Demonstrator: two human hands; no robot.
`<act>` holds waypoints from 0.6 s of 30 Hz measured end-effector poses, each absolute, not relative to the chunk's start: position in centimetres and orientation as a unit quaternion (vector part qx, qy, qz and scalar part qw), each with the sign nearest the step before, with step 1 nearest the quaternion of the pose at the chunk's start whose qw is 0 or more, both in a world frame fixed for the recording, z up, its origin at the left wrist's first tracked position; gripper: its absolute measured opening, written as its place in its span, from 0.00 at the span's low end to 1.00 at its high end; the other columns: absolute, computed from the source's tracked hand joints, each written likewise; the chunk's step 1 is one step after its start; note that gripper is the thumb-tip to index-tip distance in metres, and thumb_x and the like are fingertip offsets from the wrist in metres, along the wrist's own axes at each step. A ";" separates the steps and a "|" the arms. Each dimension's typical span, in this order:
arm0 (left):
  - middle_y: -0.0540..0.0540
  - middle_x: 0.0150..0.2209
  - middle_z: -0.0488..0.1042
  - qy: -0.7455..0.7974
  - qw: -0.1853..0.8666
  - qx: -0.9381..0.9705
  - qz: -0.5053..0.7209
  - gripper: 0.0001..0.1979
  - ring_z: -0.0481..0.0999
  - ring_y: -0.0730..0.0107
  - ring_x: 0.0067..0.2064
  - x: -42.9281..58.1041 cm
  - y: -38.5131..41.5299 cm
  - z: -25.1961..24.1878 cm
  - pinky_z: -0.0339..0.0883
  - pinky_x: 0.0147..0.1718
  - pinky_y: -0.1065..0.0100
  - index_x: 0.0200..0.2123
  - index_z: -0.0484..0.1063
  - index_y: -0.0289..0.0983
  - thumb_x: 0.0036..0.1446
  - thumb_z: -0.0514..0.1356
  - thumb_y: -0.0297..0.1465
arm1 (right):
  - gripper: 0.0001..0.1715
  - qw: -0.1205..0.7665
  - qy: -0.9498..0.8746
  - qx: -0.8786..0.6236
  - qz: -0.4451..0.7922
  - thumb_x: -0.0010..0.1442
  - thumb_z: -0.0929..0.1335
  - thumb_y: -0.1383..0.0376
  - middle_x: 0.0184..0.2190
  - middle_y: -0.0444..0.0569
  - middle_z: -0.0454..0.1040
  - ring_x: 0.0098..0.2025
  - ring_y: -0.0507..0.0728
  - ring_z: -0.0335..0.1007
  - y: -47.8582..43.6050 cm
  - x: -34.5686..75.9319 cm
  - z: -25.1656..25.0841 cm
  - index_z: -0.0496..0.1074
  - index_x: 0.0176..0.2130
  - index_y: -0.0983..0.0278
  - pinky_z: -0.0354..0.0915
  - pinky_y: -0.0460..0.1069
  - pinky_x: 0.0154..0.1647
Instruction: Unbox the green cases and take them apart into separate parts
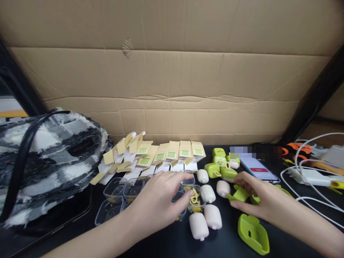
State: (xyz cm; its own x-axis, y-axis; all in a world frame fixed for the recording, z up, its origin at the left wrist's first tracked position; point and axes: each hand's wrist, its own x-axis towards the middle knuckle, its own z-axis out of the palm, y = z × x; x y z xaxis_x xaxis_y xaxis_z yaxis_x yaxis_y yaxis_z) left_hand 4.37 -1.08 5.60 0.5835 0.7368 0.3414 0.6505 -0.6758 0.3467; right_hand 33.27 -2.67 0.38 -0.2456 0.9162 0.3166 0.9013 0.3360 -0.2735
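Note:
My left hand (163,195) is over the clear plastic cups (109,211), thumb and forefinger apart with nothing visible between them. Its thumb tip reaches the rim of a clear cup holding yellow loops (196,200). On the right, my right hand (256,195) has thumb and fingers around a bright green plastic cover (240,194); part of the cover is hidden by the hand. Another green cover (253,233), hollow side up with a slot in it, lies below that hand. Several cream rounded blocks (199,225) with small nubs lie between my hands.
Several green cases (213,170), some with yellow loops, are grouped behind the blocks. Folded cardboard cards (172,152) lie along the cardboard wall (172,79). A phone (258,168), white cables (309,179) and orange-handled scissors (295,150) are at right; a checked bag (53,161) is left.

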 end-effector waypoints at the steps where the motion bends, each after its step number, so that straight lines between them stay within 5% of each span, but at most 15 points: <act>1: 0.53 0.22 0.64 0.390 0.089 0.885 0.238 0.15 0.67 0.68 0.26 4.3 -1.1 5.6 0.64 0.30 0.67 0.49 0.71 0.37 0.59 0.55 0.31 | 0.17 0.210 -0.791 -0.574 0.017 0.51 0.71 0.59 0.32 0.47 0.78 0.28 0.56 0.76 -2.7 33.2 0.3 0.68 0.40 0.60 0.71 0.49 0.28; 6: 0.54 0.21 0.63 0.385 0.086 0.884 0.249 0.14 0.65 0.70 0.24 4.0 -1.1 5.7 0.63 0.30 0.68 0.48 0.71 0.38 0.59 0.55 0.32 | 0.17 0.198 -0.802 -0.563 -0.014 0.53 0.71 0.56 0.31 0.48 0.78 0.29 0.58 0.76 -2.3 33.1 1.2 0.69 0.40 0.62 0.72 0.51 0.28; 11: 0.54 0.21 0.64 0.379 0.093 0.887 0.248 0.14 0.65 0.69 0.25 3.8 -1.0 6.1 0.63 0.29 0.67 0.47 0.72 0.37 0.59 0.55 0.32 | 0.08 0.149 -0.846 -0.507 -0.068 0.63 0.64 0.64 0.38 0.52 0.77 0.43 0.62 0.73 -0.1 31.4 4.4 0.71 0.39 0.63 0.68 0.58 0.43; 15: 0.54 0.22 0.65 0.380 0.100 0.884 0.253 0.14 0.65 0.69 0.25 3.7 -1.1 6.6 0.63 0.30 0.67 0.47 0.72 0.38 0.59 0.55 0.32 | 0.09 0.086 -0.875 -0.472 -0.070 0.56 0.68 0.71 0.38 0.49 0.78 0.45 0.62 0.72 2.1 29.3 6.0 0.74 0.37 0.61 0.65 0.57 0.47; 18: 0.54 0.22 0.65 0.380 0.099 0.884 0.254 0.14 0.65 0.69 0.24 3.7 -1.2 6.9 0.63 0.31 0.67 0.47 0.71 0.38 0.59 0.55 0.32 | 0.12 0.062 -0.876 -0.473 -0.074 0.53 0.72 0.67 0.38 0.50 0.77 0.44 0.61 0.72 3.4 28.5 5.9 0.73 0.40 0.63 0.66 0.58 0.47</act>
